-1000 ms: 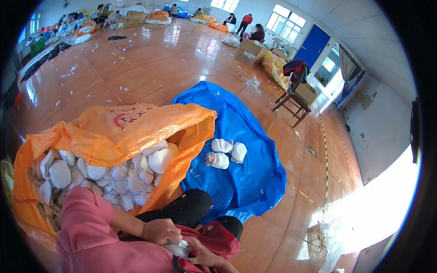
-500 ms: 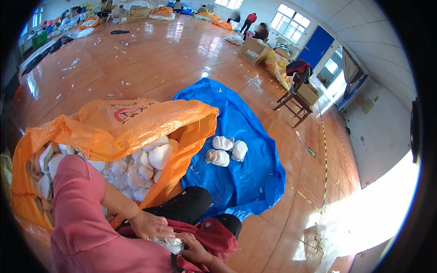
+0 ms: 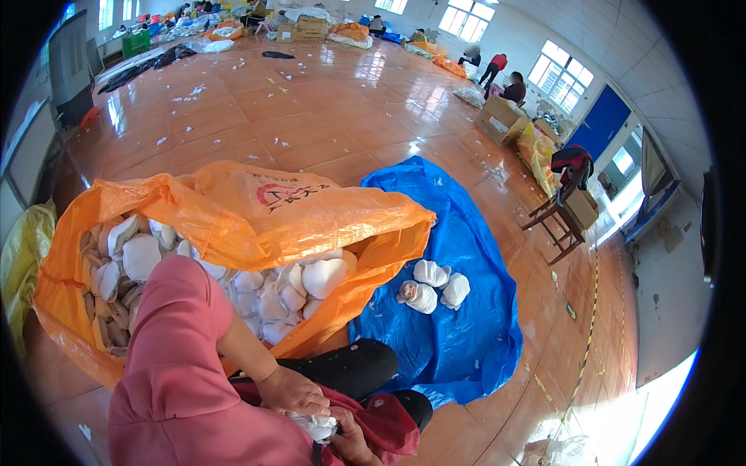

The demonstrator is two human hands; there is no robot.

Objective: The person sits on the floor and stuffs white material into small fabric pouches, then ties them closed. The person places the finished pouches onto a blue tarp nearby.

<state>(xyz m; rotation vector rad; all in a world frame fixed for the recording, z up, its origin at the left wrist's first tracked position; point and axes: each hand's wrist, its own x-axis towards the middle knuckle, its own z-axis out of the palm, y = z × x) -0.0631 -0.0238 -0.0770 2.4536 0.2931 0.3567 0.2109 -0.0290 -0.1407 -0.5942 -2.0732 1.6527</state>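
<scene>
Over my lap, my left hand (image 3: pixel 295 391) is closed on the upper side of a white cloth-like bundle (image 3: pixel 315 425). My right hand (image 3: pixel 351 437) grips the same bundle from the other side, its fingers curled round it. The hands hide much of the bundle. Beside my left arm a large orange woven sack (image 3: pixel 233 225) gapes, full of white and beige rounded pads (image 3: pixel 140 256). Three white rolled bundles (image 3: pixel 431 272) lie close together on a blue plastic sheet (image 3: pixel 474 342) ahead and to the right; one shows a pinkish end.
A wooden chair (image 3: pixel 561 221) with dark clothing over it stands at the right, near cardboard boxes (image 3: pixel 499 119). A yellow-green sack (image 3: pixel 23 260) is at the left edge. White scraps dot the tiled floor (image 3: pixel 326 116). Several people sit or stand among sacks at the far side.
The view has swung to the left, so the sack, the sheet and my hands appear farther right. Both hands stay on the white bundle in my lap.
</scene>
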